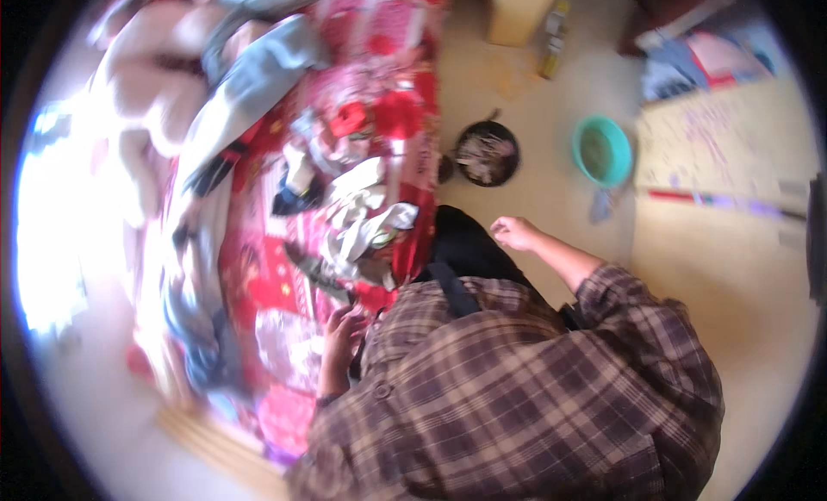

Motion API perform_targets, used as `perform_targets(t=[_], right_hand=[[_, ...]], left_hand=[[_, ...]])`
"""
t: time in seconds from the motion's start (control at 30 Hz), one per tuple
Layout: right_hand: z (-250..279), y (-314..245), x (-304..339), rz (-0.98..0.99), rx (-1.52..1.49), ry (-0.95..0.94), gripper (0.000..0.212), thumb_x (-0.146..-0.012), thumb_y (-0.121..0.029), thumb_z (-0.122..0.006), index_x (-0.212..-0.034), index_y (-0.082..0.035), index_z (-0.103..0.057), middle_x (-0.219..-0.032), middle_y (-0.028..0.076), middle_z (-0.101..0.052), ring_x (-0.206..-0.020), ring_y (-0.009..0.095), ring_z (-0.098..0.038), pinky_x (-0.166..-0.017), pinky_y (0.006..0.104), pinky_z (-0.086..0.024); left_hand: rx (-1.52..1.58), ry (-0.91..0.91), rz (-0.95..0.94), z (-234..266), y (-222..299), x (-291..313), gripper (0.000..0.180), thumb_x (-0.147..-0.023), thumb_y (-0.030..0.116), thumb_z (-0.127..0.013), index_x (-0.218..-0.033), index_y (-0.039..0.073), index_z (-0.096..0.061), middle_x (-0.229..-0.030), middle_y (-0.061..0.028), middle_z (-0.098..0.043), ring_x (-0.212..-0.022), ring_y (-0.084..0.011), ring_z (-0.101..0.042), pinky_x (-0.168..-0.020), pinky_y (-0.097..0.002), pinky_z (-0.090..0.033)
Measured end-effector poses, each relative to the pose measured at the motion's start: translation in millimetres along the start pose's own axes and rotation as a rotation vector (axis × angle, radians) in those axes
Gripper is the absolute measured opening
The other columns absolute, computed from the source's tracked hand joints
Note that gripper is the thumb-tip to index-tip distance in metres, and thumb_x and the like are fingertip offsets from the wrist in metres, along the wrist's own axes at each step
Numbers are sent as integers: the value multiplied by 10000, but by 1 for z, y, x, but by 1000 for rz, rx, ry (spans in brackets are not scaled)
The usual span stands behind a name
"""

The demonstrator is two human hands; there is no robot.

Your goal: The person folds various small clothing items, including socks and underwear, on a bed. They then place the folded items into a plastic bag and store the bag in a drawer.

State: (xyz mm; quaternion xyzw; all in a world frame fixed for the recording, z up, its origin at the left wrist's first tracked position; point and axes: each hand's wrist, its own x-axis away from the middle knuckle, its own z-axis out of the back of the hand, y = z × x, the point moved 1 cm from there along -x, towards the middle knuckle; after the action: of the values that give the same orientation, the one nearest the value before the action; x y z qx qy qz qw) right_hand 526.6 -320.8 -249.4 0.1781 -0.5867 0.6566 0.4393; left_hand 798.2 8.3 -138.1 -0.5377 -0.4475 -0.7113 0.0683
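At the edge of a red patterned bed cover (263, 286), my left hand (345, 325) is close to my body with its fingers apart and nothing visible in them. A crumpled heap of white and grey clothes (353, 230) lies just beyond it. My right hand (514, 234) is held out over the floor beside my dark-trousered leg (474, 242). Its fingers are loosely curled together, and I see nothing in them. Motion blurs the picture a little.
On the floor ahead stand a dark round pan (488, 155) with pale pieces in it and a turquoise basin (602, 151). A pale cabinet (724, 148) is at the right. A large white plush-looking thing (159, 70) and blue-grey cloth (267, 66) cover the bed's far left.
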Motion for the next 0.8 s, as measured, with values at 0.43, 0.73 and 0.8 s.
perform_targets(t=[0.43, 0.73, 0.8], right_hand=[[3, -184, -158, 191, 137, -154, 203, -777, -84, -523, -973, -41, -555, -795, 35, -578, -593, 90, -542, -496, 223, -433], [-13, -281, -246, 462, 758, -22, 250, -715, -108, -533, -952, -61, -597, -835, 99, -624, -741, 186, -599, -675, 304, -469], [-34, -296, -254, 483, 751, -113, 282, -714, -114, -525, -985, -75, -594, -895, 113, -625, -835, 209, -598, -739, 308, -461]], left_hand=[[426, 114, -38, -10, -74, 2, 239, -838, 130, -472, -1072, 85, -465, -876, -54, -609, -704, -104, -561, -568, -209, -407], [671, 171, 26, -55, -77, -28, 239, -850, 98, -440, -1085, 63, -458, -879, -78, -597, -741, -132, -567, -581, -224, -423], [733, 193, 142, -63, -73, -30, 261, -848, 109, -443, -1106, 67, -454, -906, -87, -594, -774, -156, -572, -598, -245, -426]])
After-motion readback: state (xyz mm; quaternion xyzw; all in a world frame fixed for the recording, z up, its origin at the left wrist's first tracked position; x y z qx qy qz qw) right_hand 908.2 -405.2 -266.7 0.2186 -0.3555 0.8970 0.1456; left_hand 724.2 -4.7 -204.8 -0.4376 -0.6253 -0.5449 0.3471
